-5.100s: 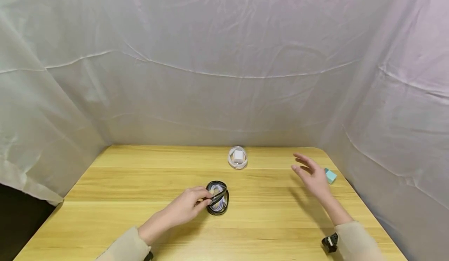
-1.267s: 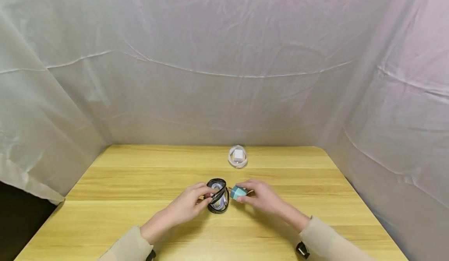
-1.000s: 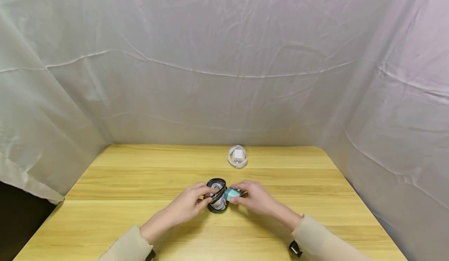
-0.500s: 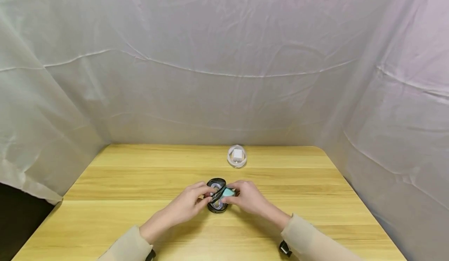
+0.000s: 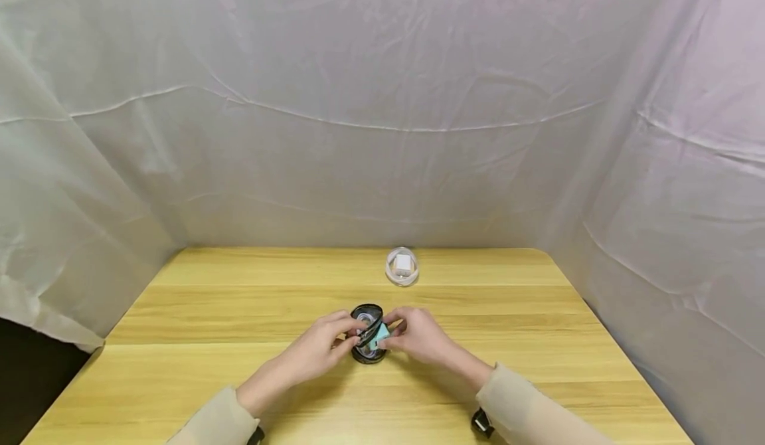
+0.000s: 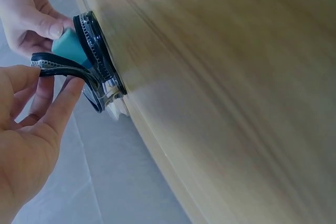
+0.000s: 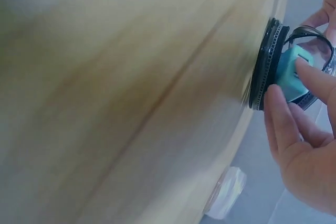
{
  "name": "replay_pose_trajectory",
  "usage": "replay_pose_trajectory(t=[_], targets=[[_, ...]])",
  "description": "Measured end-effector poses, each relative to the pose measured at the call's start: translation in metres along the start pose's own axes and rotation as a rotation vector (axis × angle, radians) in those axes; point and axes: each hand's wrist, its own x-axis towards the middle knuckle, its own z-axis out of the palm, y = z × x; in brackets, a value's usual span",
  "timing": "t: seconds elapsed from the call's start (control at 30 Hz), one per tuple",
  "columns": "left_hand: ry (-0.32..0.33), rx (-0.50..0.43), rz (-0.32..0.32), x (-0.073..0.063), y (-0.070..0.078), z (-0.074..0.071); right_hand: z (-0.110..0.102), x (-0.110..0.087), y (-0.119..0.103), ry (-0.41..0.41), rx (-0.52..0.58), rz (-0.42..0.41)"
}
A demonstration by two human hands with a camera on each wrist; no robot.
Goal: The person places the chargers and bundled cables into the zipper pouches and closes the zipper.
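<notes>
A small round zippered case (image 5: 366, 353) with black edging and a clear lid lies on the wooden table, a pale coiled cable (image 5: 362, 319) inside it. My left hand (image 5: 319, 349) pinches the lid's zippered rim (image 6: 63, 66) and holds it raised. From the other side, my right hand (image 5: 421, 335) grips a turquoise charger plug (image 7: 295, 74) between thumb and fingers. The plug sits partly inside the case's mouth under the lifted lid, its port side facing outward in the right wrist view.
Farther back on the table (image 5: 239, 299) lies a coiled white cable (image 5: 390, 274) with a white charger plug (image 5: 403, 264) in its middle. Pale cloth (image 5: 358, 166) hangs behind the table and along both sides.
My right hand has picked up the turquoise charger plug from the table's right side, carried it left to the case and pushed it under the lid. My left hand has kept its hold.
</notes>
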Motion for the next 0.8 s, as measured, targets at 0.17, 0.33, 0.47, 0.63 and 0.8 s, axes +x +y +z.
replay_pose_trajectory(t=[0.17,0.33,0.47,0.63,0.8], targets=[[0.004,0.03,0.029,0.0,-0.002,-0.001,0.008,0.006,-0.006,0.023,-0.08,0.017],[0.017,0.054,0.056,0.001,-0.003,-0.003,0.012,0.011,-0.01,0.049,-0.173,0.011],[0.022,0.078,0.064,0.002,-0.004,-0.005,0.013,0.014,-0.01,0.05,-0.234,-0.015],[-0.006,0.083,0.068,0.003,-0.003,-0.005,0.007,0.017,-0.005,-0.026,-0.174,-0.021],[-0.031,0.1,0.058,0.002,-0.001,-0.003,-0.007,0.014,0.003,-0.157,0.055,0.017]])
